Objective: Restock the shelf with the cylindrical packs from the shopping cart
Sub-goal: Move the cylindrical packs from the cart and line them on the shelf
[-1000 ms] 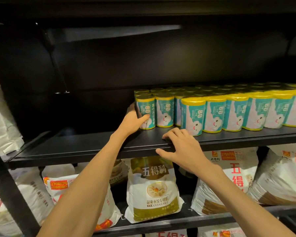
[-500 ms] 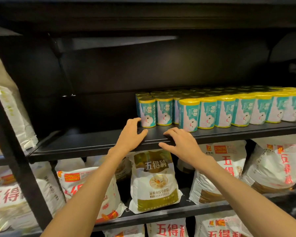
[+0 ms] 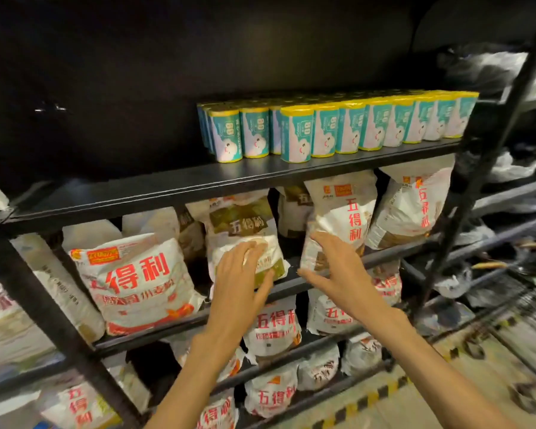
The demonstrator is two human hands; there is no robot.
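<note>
Several teal cylindrical packs with yellow tops [image 3: 322, 131] stand in rows on the right half of the black upper shelf [image 3: 167, 193]. The left half of that shelf is bare. My left hand [image 3: 242, 280] and my right hand [image 3: 338, 274] hang in the air below that shelf, in front of the flour bags, fingers spread and holding nothing. Both hands are well below the packs. The shopping cart's wire edge [image 3: 508, 292] shows blurred at the right.
White flour bags with red lettering [image 3: 133, 280] fill the lower shelves. A black upright post [image 3: 483, 168] bounds the shelf on the right, another slants at the left [image 3: 44, 305]. Yellow-black floor tape [image 3: 378, 394] runs along the bottom right.
Both hands have left the upper shelf's front edge and dropped down in front of the flour bags. The view has swung left and down.
</note>
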